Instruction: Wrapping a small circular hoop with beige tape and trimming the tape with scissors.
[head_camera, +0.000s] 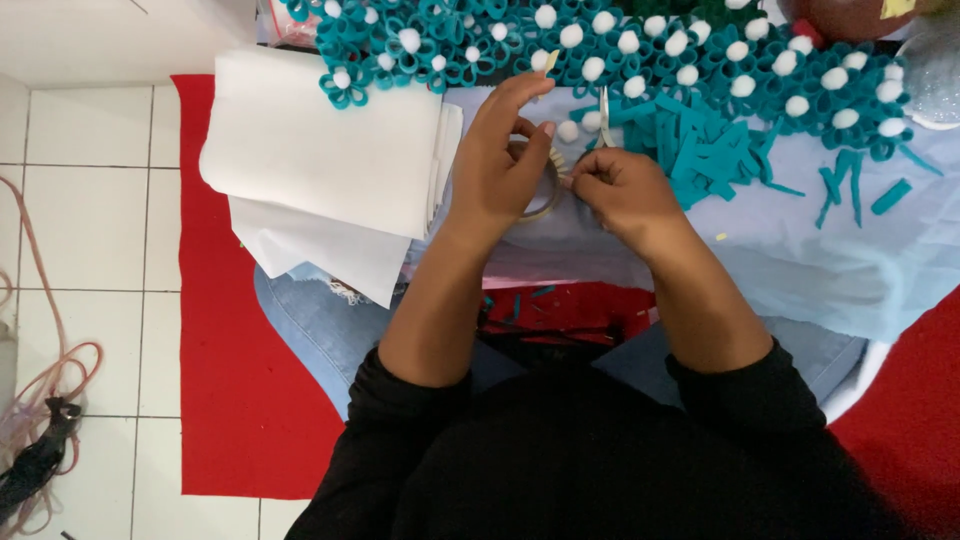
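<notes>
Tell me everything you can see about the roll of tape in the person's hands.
The roll of tape is a thin, pale beige ring, mostly hidden. It rests on light blue fabric, just below the teal felt flowers. The left hand covers its left side, fingers arched over it, while the right hand pinches at its right edge. Whether any tape is pulled free cannot be told.

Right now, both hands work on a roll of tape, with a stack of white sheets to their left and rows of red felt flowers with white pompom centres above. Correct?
Not quite: the felt flowers are teal, not red, as the head view shows. The rest holds: both hands, left and right, are at the roll of tape, white sheets to their left.
</notes>
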